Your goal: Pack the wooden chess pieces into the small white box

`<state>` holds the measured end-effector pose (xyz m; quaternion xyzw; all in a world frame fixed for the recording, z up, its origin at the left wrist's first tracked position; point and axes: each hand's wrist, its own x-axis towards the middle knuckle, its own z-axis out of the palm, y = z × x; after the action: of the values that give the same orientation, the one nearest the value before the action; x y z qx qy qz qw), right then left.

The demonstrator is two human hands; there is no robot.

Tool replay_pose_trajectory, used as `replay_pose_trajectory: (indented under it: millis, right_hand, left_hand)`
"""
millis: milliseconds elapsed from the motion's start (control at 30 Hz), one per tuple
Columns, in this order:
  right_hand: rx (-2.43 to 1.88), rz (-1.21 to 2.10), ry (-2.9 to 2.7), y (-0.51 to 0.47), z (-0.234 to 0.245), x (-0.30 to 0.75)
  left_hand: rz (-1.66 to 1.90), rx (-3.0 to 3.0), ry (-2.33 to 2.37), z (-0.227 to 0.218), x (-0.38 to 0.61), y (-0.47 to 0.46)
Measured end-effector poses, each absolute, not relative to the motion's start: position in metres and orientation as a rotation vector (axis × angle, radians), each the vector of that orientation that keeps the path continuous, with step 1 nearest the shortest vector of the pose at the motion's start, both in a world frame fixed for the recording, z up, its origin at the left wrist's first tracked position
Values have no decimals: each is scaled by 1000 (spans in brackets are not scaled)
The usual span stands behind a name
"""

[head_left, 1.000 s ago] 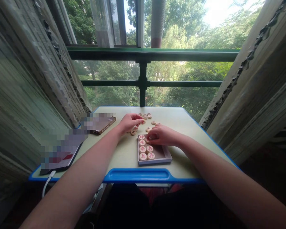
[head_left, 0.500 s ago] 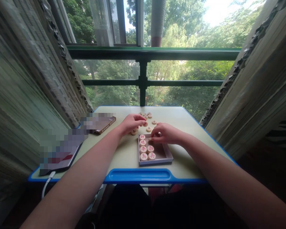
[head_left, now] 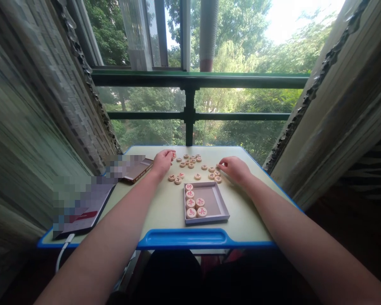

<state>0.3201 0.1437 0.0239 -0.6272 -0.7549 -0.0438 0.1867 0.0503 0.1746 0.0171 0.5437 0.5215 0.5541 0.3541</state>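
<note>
My left hand (head_left: 162, 164) reaches to the far left of the pieces, its fingers closed on a round wooden Chinese chess piece (head_left: 173, 155) with a red character. To the right, my right hand (head_left: 234, 168) has curled fingers, tips together beside a cluster of Chinese chess pieces (head_left: 211, 176); what lies between the tips is too small to make out. In front of both hands sits a shallow open box (head_left: 222, 203). Red-marked pieces fill its left column, and two red soldier pieces (head_left: 202, 212) stand beside them. Several loose pieces (head_left: 191, 165) lie face up beyond the box.
The table (head_left: 160, 203) has a blue rim and a blue tray groove (head_left: 186, 237) at its front. A brown box lid (head_left: 136, 169) and a tablet-like device (head_left: 85, 216) with a white cable (head_left: 63, 250) lie left. Curtains hang at both sides; a green railing (head_left: 146, 79) stands behind.
My right hand has left the box and moved right and away to the loose pieces. My left hand has shifted left and farther back. The pieces in the box look the same.
</note>
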Motion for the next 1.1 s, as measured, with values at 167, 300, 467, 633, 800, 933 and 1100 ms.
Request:
replay_pose_trajectory:
  millis: [167,300,467,633,800,933,1100]
  right_hand:
    - [-1748,47,-2104,151,16,324]
    - [-1706,55,-2063,153,16,328]
    - [-1795,25,-1771,158,17,339]
    - [-1844,60,-1746,160,13,341]
    - [-1652,86,-1940,156,8,327]
    - [-1521,102,-2058,152,6,319]
    - [-1512,78,-2028,151,8,319]
  left_hand:
    - [1421,1332,1281,13,51,176]
    - [1378,1275,1244,11,53,177]
    - [1408,1127,1189,14,60,173]
    - [1441,952,1102,19,60,172]
    - [1450,870,1318,23,44,176]
    - [1230,851,1475,25,33,178]
    - [1084,871,1455,30,27,173]
